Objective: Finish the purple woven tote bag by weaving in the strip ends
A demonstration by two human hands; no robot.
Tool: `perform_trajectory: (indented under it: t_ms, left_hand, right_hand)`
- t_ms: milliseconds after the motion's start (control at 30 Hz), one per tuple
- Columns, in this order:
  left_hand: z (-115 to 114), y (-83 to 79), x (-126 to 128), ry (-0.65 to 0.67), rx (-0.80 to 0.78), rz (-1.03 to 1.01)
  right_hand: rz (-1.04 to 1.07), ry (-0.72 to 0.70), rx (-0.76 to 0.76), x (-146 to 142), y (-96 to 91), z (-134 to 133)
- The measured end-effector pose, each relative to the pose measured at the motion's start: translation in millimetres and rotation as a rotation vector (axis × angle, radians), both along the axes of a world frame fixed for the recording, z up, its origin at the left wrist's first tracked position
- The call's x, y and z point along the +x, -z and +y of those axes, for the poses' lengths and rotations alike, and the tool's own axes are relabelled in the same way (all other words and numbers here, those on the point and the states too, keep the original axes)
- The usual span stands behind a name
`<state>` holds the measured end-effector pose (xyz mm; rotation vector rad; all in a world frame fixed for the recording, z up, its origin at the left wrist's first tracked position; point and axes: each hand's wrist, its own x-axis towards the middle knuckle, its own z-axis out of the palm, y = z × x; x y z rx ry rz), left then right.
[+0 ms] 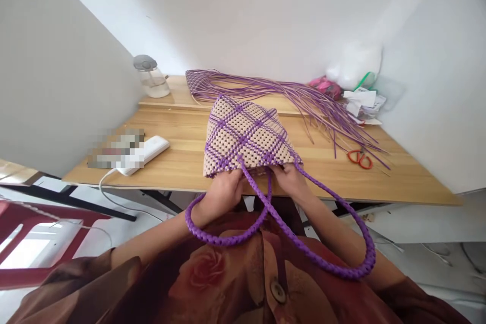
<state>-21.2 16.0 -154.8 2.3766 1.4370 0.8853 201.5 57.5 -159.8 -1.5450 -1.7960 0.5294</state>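
Observation:
A woven bag (243, 134) in cream and purple lies tipped over at the table's front edge, its mouth toward me. Two braided purple handles (322, 260) loop from its rim over my forearms and lap. My left hand (226, 190) is closed on the near rim at the left, the fingertips hidden under or inside the bag. At the right part of the rim, my right hand (290, 179) grips too, with its fingers reaching into the opening and partly out of sight.
Behind the bag lies an unfinished weave with long loose purple and cream strips (273, 88). Orange-handled scissors (360, 158) rest at right. A lidded jug (152, 78) and a white power strip (146, 154) are at left. Papers and plastic bags (355, 73) fill the back right corner.

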Motion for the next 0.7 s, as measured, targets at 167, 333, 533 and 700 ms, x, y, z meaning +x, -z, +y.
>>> perform_trajectory:
  t_ms: [167, 333, 533, 700]
  left_hand:
    - [24, -11.7, -24, -0.045, -0.125, -0.332]
    - [46, -20.1, -40, -0.096, -0.286, -0.842]
    - [24, -14.6, -44, 0.114, -0.168, -0.715]
    - [-26, 4.7, -65, 0.707, -0.187, -0.134]
  right_hand:
    - [-0.092, -0.071, 0.085, -28, -20.6, 2]
    - [-0.272, -0.102, 0.185, -42, -40.9, 3]
    - [-0.361, -0.036, 0.097, -50, -63.1, 2]
    - [-0.417, -0.062, -0.022, -45, -72.6, 3]
